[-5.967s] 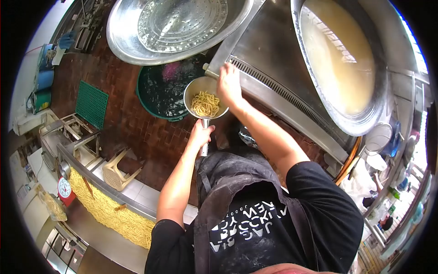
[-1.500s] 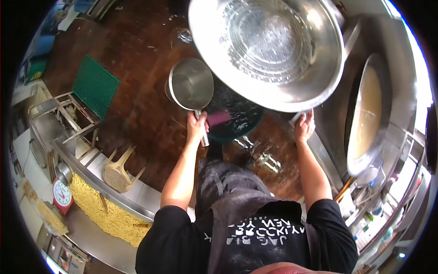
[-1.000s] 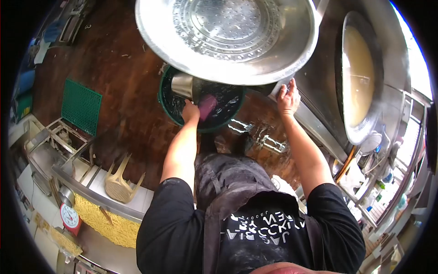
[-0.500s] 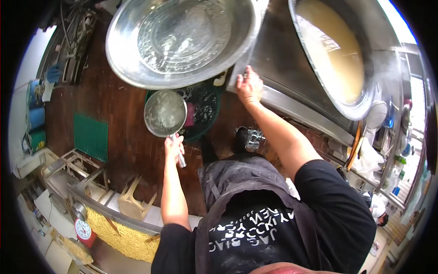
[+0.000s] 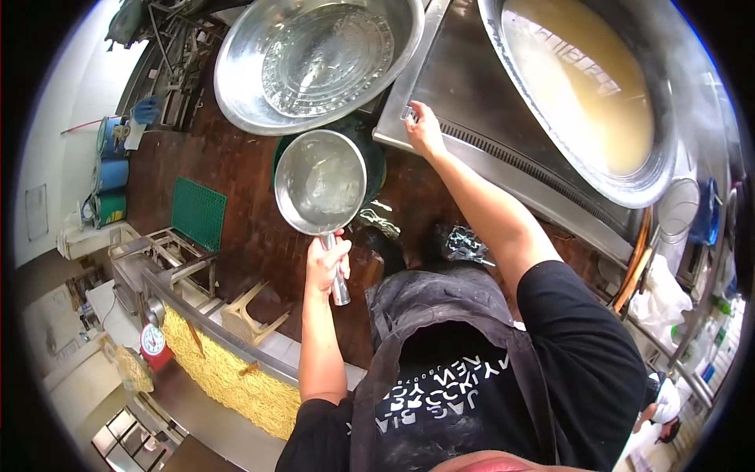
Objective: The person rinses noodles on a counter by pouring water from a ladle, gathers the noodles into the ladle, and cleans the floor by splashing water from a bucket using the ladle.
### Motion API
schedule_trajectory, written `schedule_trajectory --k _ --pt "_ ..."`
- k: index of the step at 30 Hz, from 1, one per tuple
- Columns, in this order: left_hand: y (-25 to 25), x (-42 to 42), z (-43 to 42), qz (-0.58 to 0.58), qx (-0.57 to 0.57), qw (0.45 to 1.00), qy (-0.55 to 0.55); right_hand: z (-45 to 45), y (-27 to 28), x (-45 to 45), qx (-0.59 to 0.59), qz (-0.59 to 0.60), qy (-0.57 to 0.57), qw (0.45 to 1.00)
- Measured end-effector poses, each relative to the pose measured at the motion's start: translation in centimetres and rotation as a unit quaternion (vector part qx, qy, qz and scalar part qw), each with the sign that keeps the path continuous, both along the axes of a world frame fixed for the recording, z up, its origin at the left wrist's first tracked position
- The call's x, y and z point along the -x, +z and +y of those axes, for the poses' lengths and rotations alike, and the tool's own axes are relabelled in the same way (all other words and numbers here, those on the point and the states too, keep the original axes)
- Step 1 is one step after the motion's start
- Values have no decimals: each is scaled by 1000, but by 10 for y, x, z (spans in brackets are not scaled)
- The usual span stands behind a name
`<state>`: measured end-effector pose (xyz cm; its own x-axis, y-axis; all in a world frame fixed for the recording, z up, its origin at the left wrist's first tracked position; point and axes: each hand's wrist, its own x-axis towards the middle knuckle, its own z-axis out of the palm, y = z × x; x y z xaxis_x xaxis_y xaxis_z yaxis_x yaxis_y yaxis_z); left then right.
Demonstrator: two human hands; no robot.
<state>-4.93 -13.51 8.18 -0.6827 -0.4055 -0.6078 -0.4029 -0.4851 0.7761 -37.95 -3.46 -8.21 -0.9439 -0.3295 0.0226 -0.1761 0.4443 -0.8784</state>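
Note:
A metal pot (image 5: 321,181) with clear liquid in it hangs from the handle that my left hand (image 5: 325,267) is closed around. Behind the pot, partly covered by it, is a dark green tub (image 5: 376,161). My right hand (image 5: 425,128) is at the near left corner of the steel stove counter (image 5: 448,86), fingers curled at a small part on its edge; what they grip is too small to make out. Above the tub sits a large perforated metal basin (image 5: 330,63). A big pan (image 5: 582,86) of cloudy tan liquid stands on the counter.
Yellow noodles (image 5: 236,374) lie along a steel counter at lower left, beside a red scale (image 5: 154,343). A plastic stool (image 5: 252,313), a green mat (image 5: 198,212) and a metal frame (image 5: 177,256) are at left. Another person (image 5: 664,405) shows at lower right.
The pot was dipped into the tub and now is up with liquid in it; earlier it held noodles, then was empty. My right hand has moved from the basin's rim side to the counter corner.

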Motion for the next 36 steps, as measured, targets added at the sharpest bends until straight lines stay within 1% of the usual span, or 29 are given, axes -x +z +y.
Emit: schedule_trajectory --k 2,3,6,8,9,10,11,13,14,16,17,18,19,20,22,23,24,26,27,30,31,34,36 --pt "6 15 9 3 5 1000 -17 6 21 8 100 -105 24 989" --pt "7 22 12 16 0 1000 -26 7 35 8 129 -66 18 989" --pt "3 40 20 17 11 998 -54 12 97 0 183 -11 48 982" --pt "4 55 27 7 3 998 -69 13 138 -9 147 184 89 968" --pt "2 61 31 10 6 997 -73 11 153 -14 126 233 132 955" --pt "-1 68 34 15 10 997 -77 8 150 -15 120 272 194 935" --pt "-4 73 36 1 15 996 -83 4 149 -20 60 271 240 930" --pt "-11 84 42 16 -2 997 -69 0 139 -21 -57 251 335 906" --pt "-14 87 44 23 -11 998 -63 2 132 -20 -33 269 324 906" --pt "-15 98 44 28 -3 997 -77 11 138 -13 13 309 296 904" --pt "-15 103 46 24 9 996 -81 17 140 -5 34 326 247 912" --pt "-12 107 47 18 20 996 -86 25 144 -2 80 328 168 926" --pt "-8 112 45 -6 44 993 -113 32 135 8 78 318 97 940" --pt "-6 117 43 -7 63 991 -121 37 122 18 77 305 26 949" --pt "-3 127 37 -11 103 985 -137 47 83 37 124 129 -51 983" --pt "-3 132 32 -20 135 978 -161 52 63 49 87 123 -50 987" --pt "5 137 30 -39 149 974 -165 54 51 54 34 114 -34 992" --pt "4 145 23 -37 161 972 -168 57 31 62 -73 93 -4 993" --pt "6 149 22 -27 164 971 -171 57 27 63 -94 81 21 992" --pt "14 160 29 -46 178 966 -182 51 22 69 -134 16 53 989" --pt "19 164 33 -61 177 966 -176 50 23 74 -151 8 55 987" --pt "23 172 38 -57 190 964 -179 48 22 84 -207 -11 56 977" --pt "30 176 42 -74 199 960 -180 55 18 88 -220 33 82 971"
